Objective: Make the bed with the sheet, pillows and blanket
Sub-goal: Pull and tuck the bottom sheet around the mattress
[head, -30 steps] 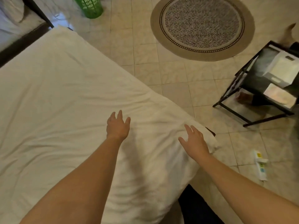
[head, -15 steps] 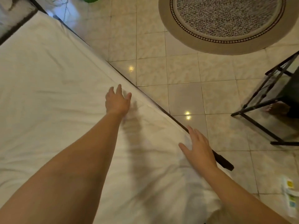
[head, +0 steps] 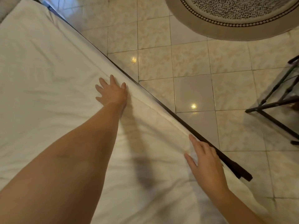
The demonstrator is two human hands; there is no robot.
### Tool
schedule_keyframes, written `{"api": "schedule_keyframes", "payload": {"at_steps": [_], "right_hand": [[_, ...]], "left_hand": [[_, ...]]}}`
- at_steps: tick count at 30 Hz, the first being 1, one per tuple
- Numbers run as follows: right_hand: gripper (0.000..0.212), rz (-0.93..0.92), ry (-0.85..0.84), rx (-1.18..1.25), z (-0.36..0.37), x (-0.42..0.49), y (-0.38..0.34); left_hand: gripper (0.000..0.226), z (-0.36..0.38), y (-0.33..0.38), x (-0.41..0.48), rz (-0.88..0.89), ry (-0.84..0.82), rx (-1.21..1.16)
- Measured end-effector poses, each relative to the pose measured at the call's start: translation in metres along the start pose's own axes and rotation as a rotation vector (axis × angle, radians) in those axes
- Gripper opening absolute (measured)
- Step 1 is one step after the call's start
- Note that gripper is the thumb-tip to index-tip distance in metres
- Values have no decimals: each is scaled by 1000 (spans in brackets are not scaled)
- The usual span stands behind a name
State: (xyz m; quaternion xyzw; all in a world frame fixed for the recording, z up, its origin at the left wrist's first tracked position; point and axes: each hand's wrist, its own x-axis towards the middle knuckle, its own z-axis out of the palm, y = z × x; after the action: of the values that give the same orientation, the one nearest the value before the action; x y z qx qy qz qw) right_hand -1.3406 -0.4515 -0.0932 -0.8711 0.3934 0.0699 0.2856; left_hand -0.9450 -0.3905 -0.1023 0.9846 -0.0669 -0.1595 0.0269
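Note:
A white sheet [head: 48, 81] covers the mattress and fills the left and lower part of the head view, with soft creases across it. My left hand [head: 111, 92] lies flat on the sheet with fingers spread, close to the bed's side edge. My right hand [head: 205, 165] rests flat on the sheet right at that edge, nearer to me, fingers straight. A dark bed frame rail [head: 186, 123] runs diagonally along the edge. No pillow or blanket is in sight.
Beige floor tiles [head: 194, 65] lie beyond the bed edge. A round patterned rug [head: 234, 28] is at the top right. The black metal legs of a side table [head: 275, 101] stand at the right.
Both hands have slid outward over the sheet toward the bed's side edge, and the view has dropped closer to the bed. The table top and the green bin have left the view.

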Motion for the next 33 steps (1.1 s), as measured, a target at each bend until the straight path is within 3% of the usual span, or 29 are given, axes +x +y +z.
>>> {"api": "schedule_keyframes", "payload": {"at_steps": [7, 16, 23, 27, 33], "right_hand": [[79, 0, 16, -24, 1, 3, 0], [60, -19, 63, -35, 4, 1, -4], [29, -14, -11, 54, -5, -5, -18], [28, -16, -77, 93, -17, -19, -32], [31, -95, -222, 61, -28, -60, -72]], "left_hand": [[59, 5, -1, 16, -24, -33, -77], [48, -8, -15, 15, 56, 27, -241], [92, -39, -39, 15, 55, -19, -251], [61, -59, -53, 2, 31, -4, -177], [51, -92, -99, -12, 43, 105, -321]]}}
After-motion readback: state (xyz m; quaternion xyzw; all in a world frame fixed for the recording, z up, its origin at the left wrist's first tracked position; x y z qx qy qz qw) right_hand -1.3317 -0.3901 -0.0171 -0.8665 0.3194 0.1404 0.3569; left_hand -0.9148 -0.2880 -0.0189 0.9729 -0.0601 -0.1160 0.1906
